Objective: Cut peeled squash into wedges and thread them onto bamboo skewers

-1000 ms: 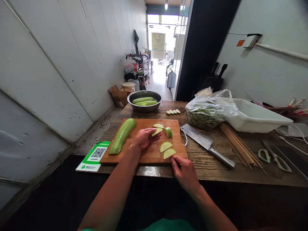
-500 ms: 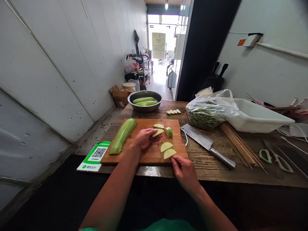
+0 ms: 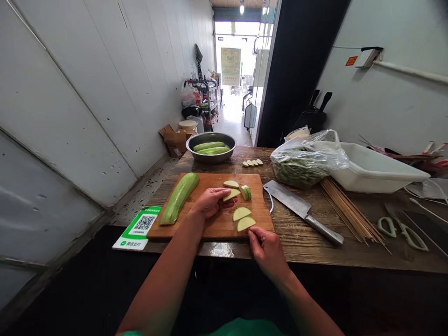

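Over the cutting board (image 3: 213, 228), my left hand (image 3: 212, 203) pinches a pale half-round zucchini slice (image 3: 231, 194) between thumb and fingers. My right hand (image 3: 266, 245) is closed at the near end of a thin wooden skewer (image 3: 235, 202), mostly hidden by slices and fingers. Two half-round slices (image 3: 242, 214) are threaded along it, and its far end reaches the slice in my left hand. On the board behind lie another flat slice (image 3: 231, 184) and a small stack of slices (image 3: 245, 192). A large piece of zucchini (image 3: 179, 198) rests at the board's left.
A cleaver (image 3: 303, 212) lies right of the board, near a bundle of bamboo skewers (image 3: 352, 212) and scissors (image 3: 406, 231). Behind stand a metal bowl (image 3: 227, 156) with zucchini, a row of slices (image 3: 252, 163), a plastic bag of greens (image 3: 304, 163) and a white tub (image 3: 381, 172).
Both hands stay nearly in place. The skewer with its two slices has shifted very slightly left, and the left-hand slice very slightly right.
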A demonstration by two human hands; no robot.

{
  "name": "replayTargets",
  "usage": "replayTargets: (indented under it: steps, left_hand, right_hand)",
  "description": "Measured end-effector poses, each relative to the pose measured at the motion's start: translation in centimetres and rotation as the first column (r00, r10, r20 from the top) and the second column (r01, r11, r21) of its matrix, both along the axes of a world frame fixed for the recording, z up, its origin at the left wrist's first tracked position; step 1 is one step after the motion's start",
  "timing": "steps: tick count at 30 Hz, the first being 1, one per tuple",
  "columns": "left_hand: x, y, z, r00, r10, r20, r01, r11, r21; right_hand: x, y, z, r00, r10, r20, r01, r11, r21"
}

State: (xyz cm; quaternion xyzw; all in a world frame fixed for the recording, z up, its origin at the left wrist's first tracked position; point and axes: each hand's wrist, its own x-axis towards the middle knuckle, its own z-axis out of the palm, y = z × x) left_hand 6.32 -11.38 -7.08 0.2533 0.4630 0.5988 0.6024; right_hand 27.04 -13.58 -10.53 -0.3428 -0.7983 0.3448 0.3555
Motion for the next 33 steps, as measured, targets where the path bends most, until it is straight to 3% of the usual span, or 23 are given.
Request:
replayTargets:
  steps: [20,33]
  left_hand:
    - [-0.1,0.0,-0.2,1.0,-0.022,0.0,0.022,1.0,-0.012]
    - [-0.1,-0.1,0.1,0.994,-0.108,-0.014,0.108,0.994,-0.017]
  right_hand:
    - [-1.1,0.0,0.3,0.999,-0.027,0.036,0.028,1.0,-0.003]
    - [-1.6,0.3,0.3,0.999,-0.032,0.021,0.032,0.999,0.018]
